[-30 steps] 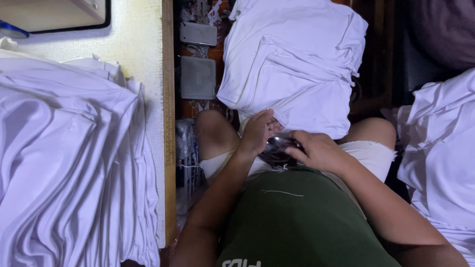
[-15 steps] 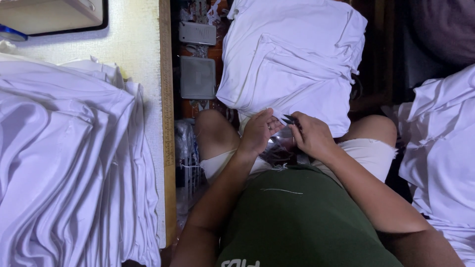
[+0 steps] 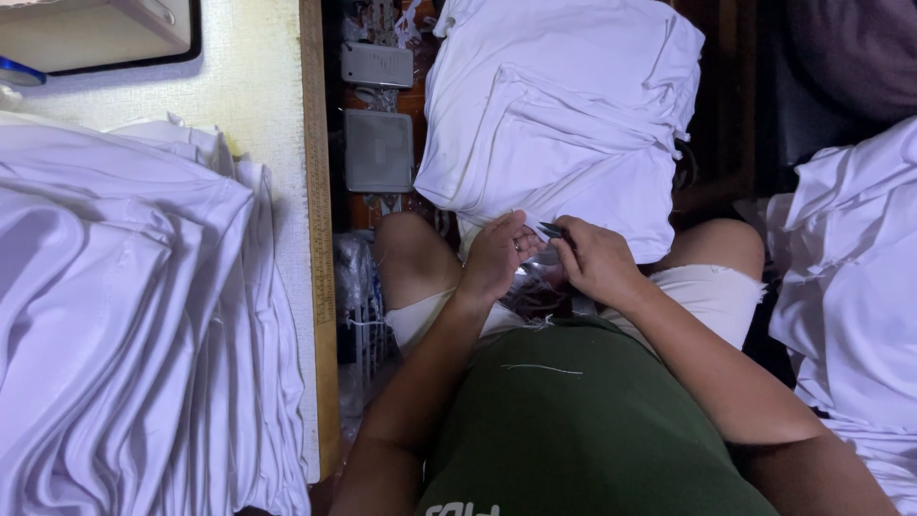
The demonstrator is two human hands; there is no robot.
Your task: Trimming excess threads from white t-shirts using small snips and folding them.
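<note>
Hands meeting over the lap, at the edge of a white cloth pile

Right hand (image 3: 597,263) is pinching small snips (image 3: 554,230) — left hand (image 3: 497,256) is gripping the cloth (image 3: 564,115); more stacks (image 3: 124,344) are waiting on the bench (image 3: 253,96).

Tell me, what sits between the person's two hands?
In the head view, a small dark tool and crumpled clear plastic lie between the left hand and right hand, above the lap.

White garment stacks (image 3: 564,105) crowd the hands (image 3: 544,258) ahead
</note>
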